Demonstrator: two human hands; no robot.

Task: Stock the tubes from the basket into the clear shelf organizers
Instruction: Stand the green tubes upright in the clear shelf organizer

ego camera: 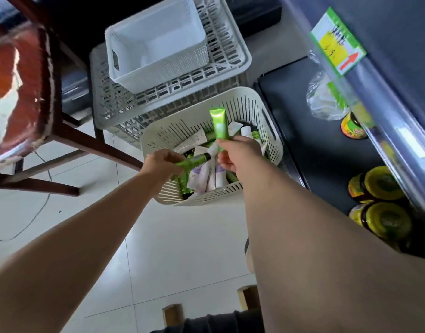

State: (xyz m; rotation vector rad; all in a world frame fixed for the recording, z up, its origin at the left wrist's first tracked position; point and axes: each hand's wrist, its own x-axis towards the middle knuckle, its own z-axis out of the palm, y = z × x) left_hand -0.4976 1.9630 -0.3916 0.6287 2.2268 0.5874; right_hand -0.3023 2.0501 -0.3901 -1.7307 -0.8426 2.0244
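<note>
- Our left hand grips a level green tube over the basket
- Our right hand pinches an upright green tube above it

Three baskets, two hands, two held tubes

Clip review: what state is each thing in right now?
Left hand: grips level green tube.
Right hand: grips upright green tube, crimped end up.
Basket: on floor, holds loose tubes.
White bin: empty, sits on grey crate.
Jars: lids on, on dark shelf.
</note>
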